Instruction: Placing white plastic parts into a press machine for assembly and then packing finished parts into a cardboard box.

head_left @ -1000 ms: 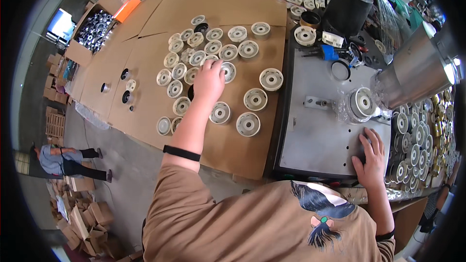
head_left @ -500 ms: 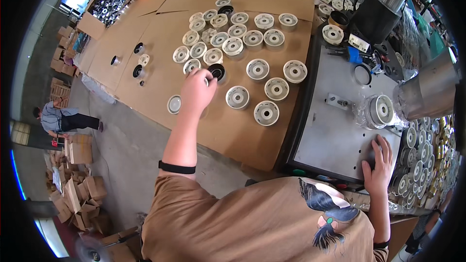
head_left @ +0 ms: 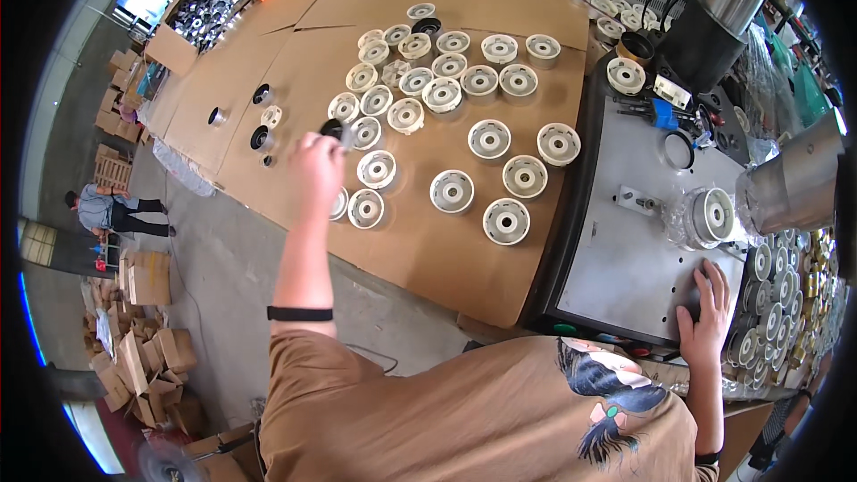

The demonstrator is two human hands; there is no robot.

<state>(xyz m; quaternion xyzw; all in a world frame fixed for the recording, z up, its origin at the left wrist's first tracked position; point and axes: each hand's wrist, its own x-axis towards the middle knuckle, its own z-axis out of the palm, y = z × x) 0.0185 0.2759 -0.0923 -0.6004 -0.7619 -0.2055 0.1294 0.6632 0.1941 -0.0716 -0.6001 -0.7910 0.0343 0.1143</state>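
My left hand [head_left: 314,168] is blurred by motion over the left part of the cardboard-covered table. Its fingers pinch a small black round cup [head_left: 333,130], whose underside is hidden. Just right of the hand stand several cream round housings with a centre hole, among them one housing [head_left: 377,169] and another housing [head_left: 365,209] nearer me. My right hand [head_left: 703,317] lies palm down with fingers spread on the near right corner of a grey metal plate [head_left: 616,254]. Beyond it a cream housing [head_left: 717,214] sits in clear plastic wrap beside a metal cylinder.
Many cream housings [head_left: 442,95] cover the middle of the cardboard [head_left: 428,268]. Small black cups [head_left: 261,137] stand at its left. A machine column [head_left: 705,36] rises at the far right. More parts [head_left: 759,303] are stacked beyond the plate. A person [head_left: 116,210] stands on the floor at left.
My left hand has moved left, carrying the black cup away from the housings. Two cream housings now show where the hand and arm were. My right hand stays on the plate.
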